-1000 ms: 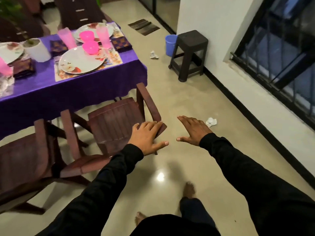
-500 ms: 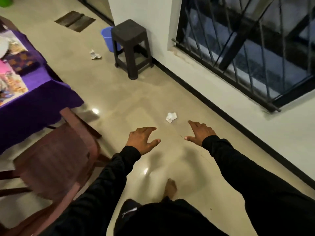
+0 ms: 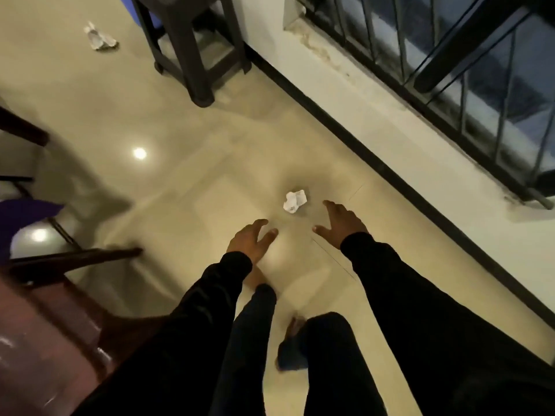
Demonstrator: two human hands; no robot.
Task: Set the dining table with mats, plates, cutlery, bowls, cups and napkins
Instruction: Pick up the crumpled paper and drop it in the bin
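A glossy tiled floor (image 3: 210, 130) carries everything. A brown chair (image 3: 45, 325) fills its lower left corner; a dark stool (image 3: 192, 40) stands at the top edge. Both hands, left (image 3: 250, 238) and right (image 3: 342, 223), hover empty, fingers spread, just short of a crumpled napkin (image 3: 295, 200) on the floor.

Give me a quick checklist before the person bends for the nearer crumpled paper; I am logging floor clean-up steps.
1. Left hand free: ok, fingers spread, holding nothing.
2. Right hand free: ok, open.
3. Nearer crumpled paper in view and uncovered: ok, just beyond both hands.
4. Floor bare between hands and paper: ok.
5. Dark stool out of the way: ok, well beyond the paper.
6. Second crumpled paper within reach: not ok, far off beside the stool.
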